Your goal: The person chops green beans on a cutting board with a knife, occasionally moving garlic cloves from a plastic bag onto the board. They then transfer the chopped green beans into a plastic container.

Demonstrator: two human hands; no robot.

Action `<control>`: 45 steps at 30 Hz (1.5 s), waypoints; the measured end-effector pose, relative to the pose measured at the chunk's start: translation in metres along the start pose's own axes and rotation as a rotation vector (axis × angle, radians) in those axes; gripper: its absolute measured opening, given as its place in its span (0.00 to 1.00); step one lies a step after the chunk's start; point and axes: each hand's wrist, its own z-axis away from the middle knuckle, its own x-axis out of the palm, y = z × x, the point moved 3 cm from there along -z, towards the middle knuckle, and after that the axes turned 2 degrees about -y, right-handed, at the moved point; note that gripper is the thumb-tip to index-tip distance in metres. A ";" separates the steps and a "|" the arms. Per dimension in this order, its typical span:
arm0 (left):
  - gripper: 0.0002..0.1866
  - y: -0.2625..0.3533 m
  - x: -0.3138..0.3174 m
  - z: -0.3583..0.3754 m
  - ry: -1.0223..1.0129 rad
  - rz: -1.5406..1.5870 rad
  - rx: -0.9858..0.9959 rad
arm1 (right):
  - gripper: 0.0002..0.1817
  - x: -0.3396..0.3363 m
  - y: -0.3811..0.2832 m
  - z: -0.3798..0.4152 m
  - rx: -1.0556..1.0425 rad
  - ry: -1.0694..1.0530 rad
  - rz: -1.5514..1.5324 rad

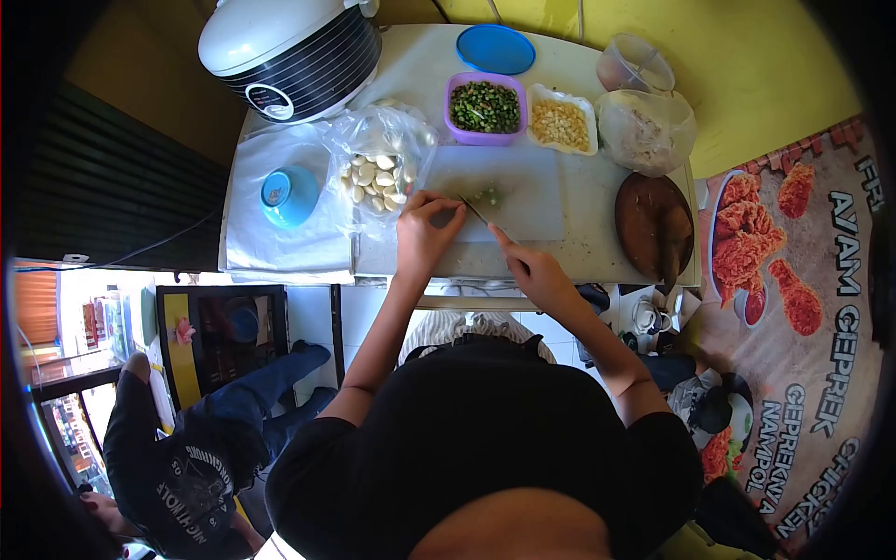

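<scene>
My right hand (pixel 534 271) grips a knife (pixel 474 211) whose blade points up-left over a white cutting board (pixel 532 187). My left hand (pixel 425 227) rests curled on the board's left part, fingertips touching the blade's far end. A small heap of chopped green bits (pixel 486 196) lies just beyond the blade. A clear plastic bag of peeled garlic cloves (pixel 376 179) sits right beside my left hand.
Behind the board stand a purple tub of chopped greens (pixel 484 107), a white tray of yellow pieces (pixel 561 122), a blue lid (pixel 496 49) and a bagged bowl (pixel 646 131). A rice cooker (pixel 289 56), blue bowl (pixel 288 194), brown round board (pixel 654 227). Another person sits lower left (pixel 201 448).
</scene>
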 end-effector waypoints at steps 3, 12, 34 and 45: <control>0.05 0.001 -0.001 -0.002 0.007 -0.007 0.001 | 0.28 0.001 0.019 0.001 -0.087 0.053 -0.163; 0.09 0.009 0.016 -0.006 -0.130 -0.166 0.101 | 0.26 -0.029 0.033 0.005 0.079 0.135 -0.464; 0.09 0.000 -0.054 -0.021 -0.071 -0.348 0.080 | 0.26 -0.023 0.012 -0.008 0.066 0.021 -0.445; 0.07 -0.015 -0.062 -0.030 -0.116 -0.492 0.012 | 0.26 -0.015 0.004 -0.010 0.011 -0.082 -0.336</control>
